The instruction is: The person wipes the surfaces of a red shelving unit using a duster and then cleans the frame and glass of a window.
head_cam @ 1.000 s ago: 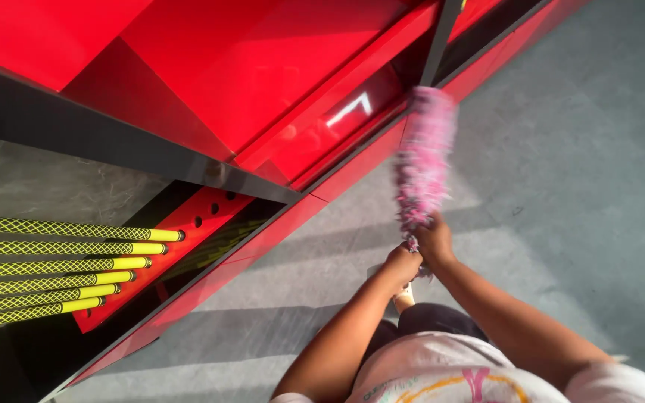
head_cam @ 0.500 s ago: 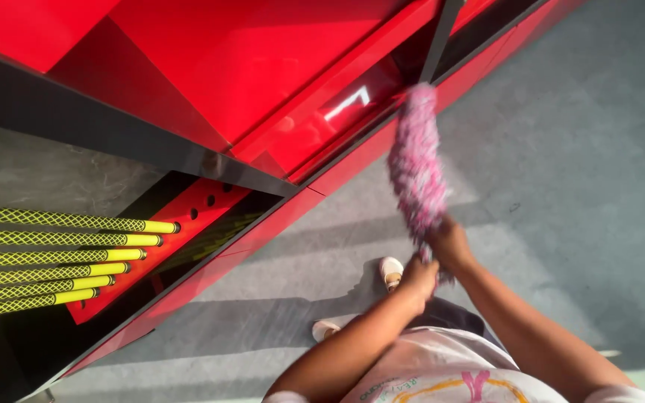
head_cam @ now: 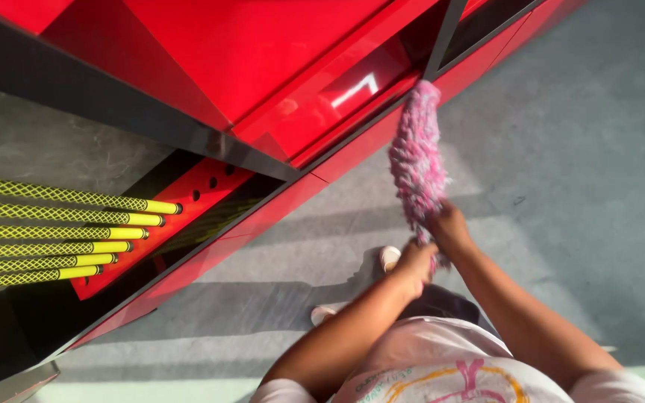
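Both hands, left hand point(head_cam: 416, 263), right hand point(head_cam: 451, 227), clasping pink duster point(head_cam: 416, 157), now tilted left, tip near red cabinet point(head_cam: 263, 67)

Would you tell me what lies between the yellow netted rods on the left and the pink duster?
In the head view, between the yellow rods and the pink duster lie the red panel with holes, a red ledge and grey floor.
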